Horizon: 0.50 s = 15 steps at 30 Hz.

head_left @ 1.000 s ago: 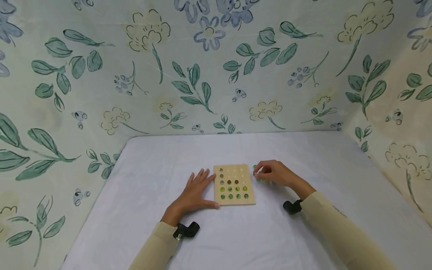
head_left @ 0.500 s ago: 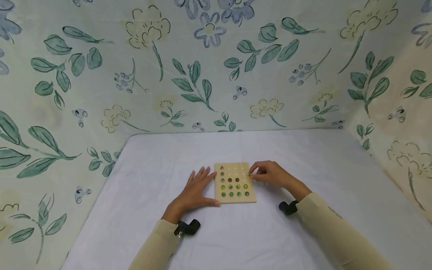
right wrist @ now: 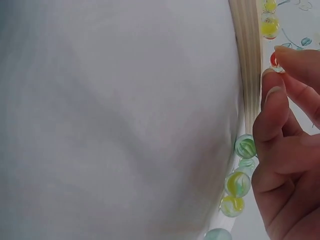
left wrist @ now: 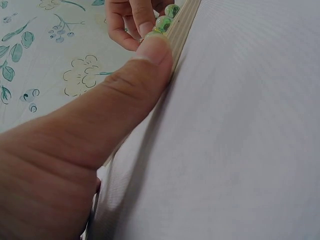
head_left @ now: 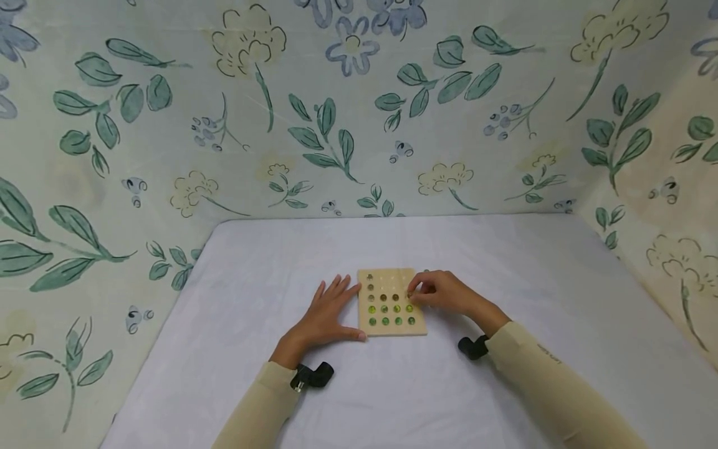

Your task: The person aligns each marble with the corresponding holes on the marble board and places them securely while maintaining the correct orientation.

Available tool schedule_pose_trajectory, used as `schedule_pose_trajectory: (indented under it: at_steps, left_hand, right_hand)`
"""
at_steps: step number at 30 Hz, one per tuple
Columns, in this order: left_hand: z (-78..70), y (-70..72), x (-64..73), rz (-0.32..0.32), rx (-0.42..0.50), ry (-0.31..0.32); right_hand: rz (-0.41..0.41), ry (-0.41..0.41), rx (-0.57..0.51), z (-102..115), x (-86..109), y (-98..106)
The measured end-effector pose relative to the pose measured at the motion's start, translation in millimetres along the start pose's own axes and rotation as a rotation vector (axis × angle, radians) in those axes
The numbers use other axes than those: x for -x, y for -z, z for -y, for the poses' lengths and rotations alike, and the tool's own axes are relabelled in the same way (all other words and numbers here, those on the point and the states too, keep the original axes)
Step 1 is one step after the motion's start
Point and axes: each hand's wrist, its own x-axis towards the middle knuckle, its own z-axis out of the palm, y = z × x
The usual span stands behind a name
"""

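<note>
A square wooden board (head_left: 399, 278) lies on the white cloth, with glass marbles set in its hollows. Green marbles (head_left: 385, 321) fill the front row and yellow-green ones (head_left: 384, 308) the row behind. Brown-looking marbles (head_left: 383, 297) sit in the middle row, and more stand up the left column. My left hand (head_left: 321, 323) has its fingers spread, thumb at the board's front left corner, fingertips along its left edge. Between thumb and fingertips, my right hand (head_left: 445, 293) pinches a clear marble with red inside (right wrist: 273, 60), at the right end of the middle row.
Loose green and yellow marbles (right wrist: 237, 184) lie on the cloth beside the board's right side, mostly hidden by my right hand in the head view. A floral curtain (head_left: 336, 125) rises behind the white-covered table (head_left: 280, 249). Each wrist carries a small black camera (head_left: 314, 375).
My right hand has moved left from the loose marbles to over the board's right edge, carrying the pinched marble. The left hand stays at the board's left side.
</note>
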Motion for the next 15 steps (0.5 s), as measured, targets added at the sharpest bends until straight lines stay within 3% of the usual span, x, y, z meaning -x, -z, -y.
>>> schedule_pose_trajectory:
  at_steps: [15]
  left_hand:
    - [2.5, -2.7, -0.2, -0.004, 0.001, 0.0]
  right_hand:
    - [-0.012, 0.027, 0.041, 1.8, -2.5, -3.4]
